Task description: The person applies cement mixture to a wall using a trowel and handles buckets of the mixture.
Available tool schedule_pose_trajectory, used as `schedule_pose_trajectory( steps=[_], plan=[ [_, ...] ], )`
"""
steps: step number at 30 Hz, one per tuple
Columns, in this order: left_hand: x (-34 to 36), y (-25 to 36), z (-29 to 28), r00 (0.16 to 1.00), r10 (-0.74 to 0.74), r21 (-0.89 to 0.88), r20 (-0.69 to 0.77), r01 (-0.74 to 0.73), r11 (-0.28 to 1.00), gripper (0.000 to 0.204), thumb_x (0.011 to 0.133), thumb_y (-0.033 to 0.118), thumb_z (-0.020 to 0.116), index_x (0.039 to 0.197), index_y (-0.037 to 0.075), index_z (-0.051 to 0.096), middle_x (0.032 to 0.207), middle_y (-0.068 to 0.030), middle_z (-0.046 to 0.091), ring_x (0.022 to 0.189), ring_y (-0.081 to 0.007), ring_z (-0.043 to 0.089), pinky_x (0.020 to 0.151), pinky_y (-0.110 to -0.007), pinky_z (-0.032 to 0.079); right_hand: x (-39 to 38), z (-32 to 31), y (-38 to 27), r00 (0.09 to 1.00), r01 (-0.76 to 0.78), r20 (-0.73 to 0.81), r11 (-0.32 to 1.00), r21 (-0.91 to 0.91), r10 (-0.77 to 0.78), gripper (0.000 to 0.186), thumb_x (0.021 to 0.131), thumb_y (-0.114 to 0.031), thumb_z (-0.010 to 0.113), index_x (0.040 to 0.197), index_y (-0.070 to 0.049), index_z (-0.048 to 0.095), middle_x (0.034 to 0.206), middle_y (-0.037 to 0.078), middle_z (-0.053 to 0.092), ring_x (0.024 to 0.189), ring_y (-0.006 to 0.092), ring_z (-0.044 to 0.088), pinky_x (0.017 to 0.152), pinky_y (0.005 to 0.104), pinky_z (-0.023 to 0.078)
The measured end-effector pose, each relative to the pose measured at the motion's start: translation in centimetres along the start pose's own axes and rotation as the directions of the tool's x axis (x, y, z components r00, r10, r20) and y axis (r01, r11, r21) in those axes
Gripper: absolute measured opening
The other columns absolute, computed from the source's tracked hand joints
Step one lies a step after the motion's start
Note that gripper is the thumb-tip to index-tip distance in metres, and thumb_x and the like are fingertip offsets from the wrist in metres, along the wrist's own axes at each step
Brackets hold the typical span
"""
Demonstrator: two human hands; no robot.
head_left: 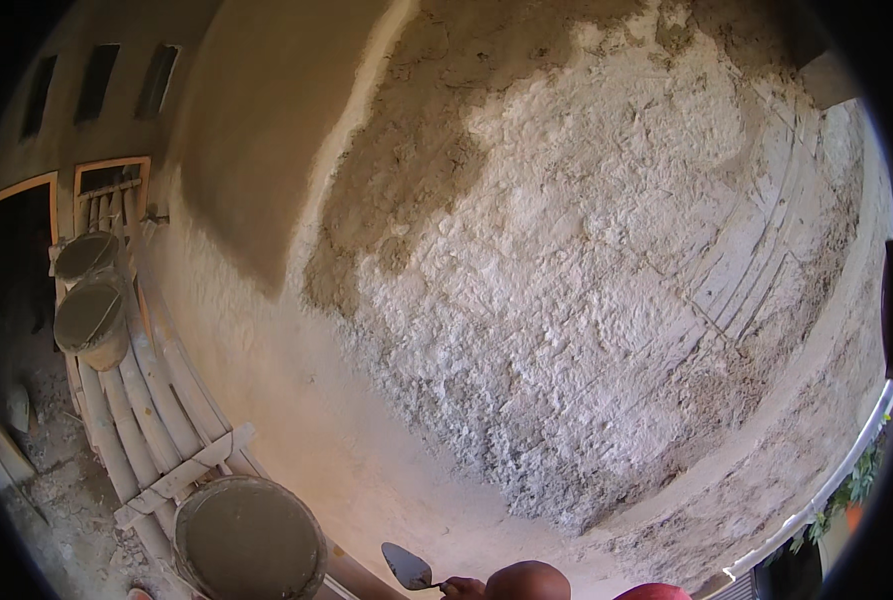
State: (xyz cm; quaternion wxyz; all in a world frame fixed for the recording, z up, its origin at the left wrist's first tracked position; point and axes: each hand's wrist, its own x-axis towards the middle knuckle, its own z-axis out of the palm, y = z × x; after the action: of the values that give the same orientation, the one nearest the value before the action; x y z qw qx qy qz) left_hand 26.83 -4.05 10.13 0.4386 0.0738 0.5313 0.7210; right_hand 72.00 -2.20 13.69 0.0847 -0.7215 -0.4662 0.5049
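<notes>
My right hand [461, 588] shows at the lower edge, its fingers closed round the handle of a trowel [407, 567]. The trowel's pointed grey blade aims left, toward a large round bucket [318, 562] filled with smooth grey mortar [246, 535]. A gap separates the blade from the bucket. My bent arm [528, 581] and a red sleeve [652, 592] lie to the right of that hand. I do not see my left hand. Ahead rises a rough wall [566, 290], pale and lumpy in the middle, with darker wet-looking mortar [406, 150] at upper left.
A scaffold of wooden poles [131, 420] runs away along the left, with a crosspiece [186, 475]. Two more mortar buckets, a nearer bucket [111, 352] and a farther bucket [66, 277], stand on it. Rubble-strewn ground [76, 510] lies below. Smooth plaster [256, 130] covers the adjoining wall.
</notes>
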Motion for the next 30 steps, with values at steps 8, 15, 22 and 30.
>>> schedule_pose_trajectory(
  steps=[8, 15, 22, 30],
  plan=[
    [1.4, -0.2, 1.7, 0.995, 0.061, 0.079, 0.083, -0.068, 0.995, 0.046, 0.094, 0.037, 0.048, 0.114, -0.004, 0.052, 0.084, -0.008, 0.058, 0.07, -0.0185, 0.053, 0.056, -0.034, 0.043, -0.2, 0.0, -1.1, 1.0, -0.018, -0.004, 0.995, 0.101, 0.019, 0.025, 0.088, -0.028, 0.06, 0.102, -0.007, 0.057, 0.068, 0.003, 0.059, 0.056, 0.0097, 0.051, 0.047, 0.0265, 0.04],
    [1.2, -0.8, 1.8, 0.989, 0.097, 0.101, 0.114, -0.109, 0.989, 0.049, 0.094, 0.04, 0.047, 0.115, -0.005, 0.052, 0.082, -0.0079, 0.057, 0.068, -0.0187, 0.053, 0.055, -0.033, 0.043, -1.4, -0.4, -0.2, 0.999, -0.033, -0.004, 0.989, 0.141, 0.034, 0.026, 0.089, -0.03, 0.059, 0.102, -0.008, 0.056, 0.07, 0.003, 0.06, 0.057, 0.0097, 0.052, 0.047, 0.0265, 0.041],
    [1.7, 0.7, 2.0, 0.986, 0.085, 0.05, 0.146, -0.094, 0.994, 0.038, 0.095, 0.037, 0.048, 0.105, 0.001, 0.053, 0.076, -0.0041, 0.056, 0.062, -0.0144, 0.051, 0.052, -0.029, 0.043, -2.3, -3.3, -3.7, 0.997, -0.067, -0.013, 0.985, 0.161, 0.07, 0.028, 0.089, -0.032, 0.059, 0.103, -0.008, 0.055, 0.071, 0.002, 0.059, 0.057, 0.0101, 0.052, 0.047, 0.0268, 0.041],
    [1.1, 3.9, 2.3, 0.978, -0.103, 0.054, 0.181, 0.094, 0.994, 0.021, 0.095, 0.03, 0.05, 0.088, 0.011, 0.055, 0.069, 0.0024, 0.057, 0.055, -0.0064, 0.051, 0.049, -0.023, 0.044, -0.7, -6.8, -11.0, 0.958, 0.288, 0.009, 0.952, -0.101, -0.288, 0.026, 0.081, -0.006, 0.063, 0.105, -0.004, 0.054, 0.067, 0.003, 0.055, 0.052, 0.0103, 0.053, 0.046, 0.0262, 0.044]
  ],
)
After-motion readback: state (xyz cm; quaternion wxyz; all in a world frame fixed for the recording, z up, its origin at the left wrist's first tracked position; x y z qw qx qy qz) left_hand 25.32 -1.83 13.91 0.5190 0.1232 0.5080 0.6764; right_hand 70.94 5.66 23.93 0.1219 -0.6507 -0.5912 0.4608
